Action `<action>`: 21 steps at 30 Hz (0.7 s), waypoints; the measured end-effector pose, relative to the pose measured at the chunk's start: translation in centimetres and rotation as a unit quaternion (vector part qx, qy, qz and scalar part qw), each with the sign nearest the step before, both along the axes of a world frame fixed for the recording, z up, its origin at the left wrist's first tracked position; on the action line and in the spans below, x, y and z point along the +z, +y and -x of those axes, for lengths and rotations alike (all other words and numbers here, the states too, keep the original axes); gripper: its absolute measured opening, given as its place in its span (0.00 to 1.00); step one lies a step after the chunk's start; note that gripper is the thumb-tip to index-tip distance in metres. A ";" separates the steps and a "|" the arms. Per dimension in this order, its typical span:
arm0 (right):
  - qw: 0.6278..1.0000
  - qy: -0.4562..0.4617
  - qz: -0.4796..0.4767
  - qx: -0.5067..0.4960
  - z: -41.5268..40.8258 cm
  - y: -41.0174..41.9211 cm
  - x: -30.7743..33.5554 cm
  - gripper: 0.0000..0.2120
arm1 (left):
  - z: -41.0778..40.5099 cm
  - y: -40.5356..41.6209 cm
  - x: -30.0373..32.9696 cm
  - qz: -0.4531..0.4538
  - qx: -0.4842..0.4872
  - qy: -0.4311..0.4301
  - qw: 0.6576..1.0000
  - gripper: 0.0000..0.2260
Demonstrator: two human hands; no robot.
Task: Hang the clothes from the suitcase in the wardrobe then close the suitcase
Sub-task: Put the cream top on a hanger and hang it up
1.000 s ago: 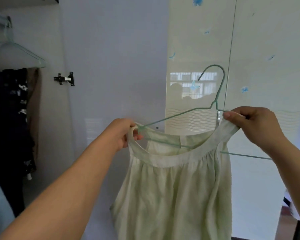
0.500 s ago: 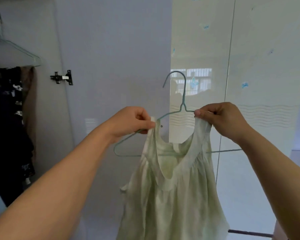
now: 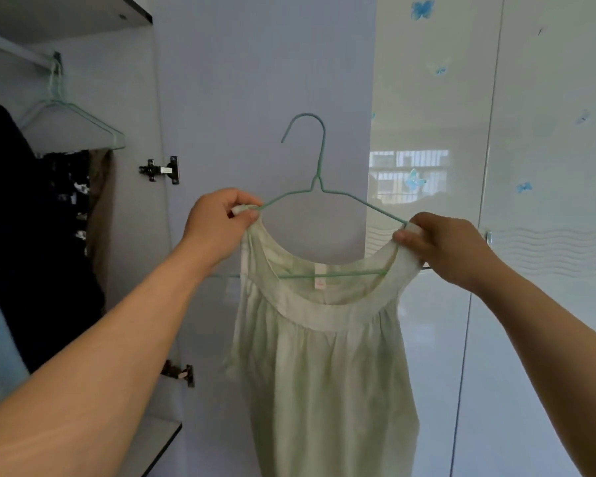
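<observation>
The open wardrobe [image 3: 66, 80] fills the 9 to 11 o'clock part of the view. Its rail [image 3: 14, 46] runs across at 10 o'clock with an empty hanger [image 3: 73, 122] hooked on it, and dark clothes [image 3: 31, 218] hang below and left of that. To the right of the empty hanger there is free rail and bare space up to the open door [image 3: 262, 80], which stands edge-on at 12 o'clock with two hinges [image 3: 160, 170] on its inner edge. Closed glossy doors [image 3: 547, 304] with blue butterfly stickers [image 3: 422, 9] take up 1 to 4 o'clock.

A small tag [image 3: 319, 280] is sewn inside the neckline; its print is too small to read.

The pale green dress [image 3: 324, 356] hangs at centre, in front of the open door, on a green wire hanger [image 3: 319, 160] whose hook points up and left, clear of the rail. The left hand [image 3: 217, 222] pinches the dress strap against the hanger's shoulder wire at 10 o'clock of the neckline, fingers curled tight. The right hand [image 3: 444, 246] pinches the other strap and wire at 2 o'clock, thumb under, fingers over. The hanger's bottom bar crosses inside the neckline.
</observation>
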State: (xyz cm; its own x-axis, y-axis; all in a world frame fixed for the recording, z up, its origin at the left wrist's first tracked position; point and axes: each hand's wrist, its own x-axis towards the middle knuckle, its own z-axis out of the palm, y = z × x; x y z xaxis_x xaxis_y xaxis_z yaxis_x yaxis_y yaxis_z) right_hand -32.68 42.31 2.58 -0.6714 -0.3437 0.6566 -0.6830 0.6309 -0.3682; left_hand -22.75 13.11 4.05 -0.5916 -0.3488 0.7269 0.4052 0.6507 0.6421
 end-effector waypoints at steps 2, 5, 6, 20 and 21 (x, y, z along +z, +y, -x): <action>0.995 0.085 0.035 -0.039 0.3 0.0 0.8 0.20 | -0.4 0.6 0.4 -0.010 -0.043 0.029 0.999 0.12; 0.981 0.145 0.119 -0.055 0.5 0.1 2.0 0.22 | -1.1 0.1 0.9 0.018 -0.021 0.005 1.000 0.09; 0.987 0.115 0.100 -0.042 0.7 -0.2 2.1 0.21 | -1.2 -0.4 1.0 0.060 0.043 -0.045 0.996 0.08; 0.874 0.404 0.269 0.025 -4.2 -6.9 1.0 0.26 | -4.8 2.6 5.0 0.114 0.249 0.002 0.962 0.09; 0.869 0.452 0.181 0.087 -4.8 -8.2 -0.8 0.27 | -5.0 3.0 5.9 0.112 0.258 0.026 0.959 0.09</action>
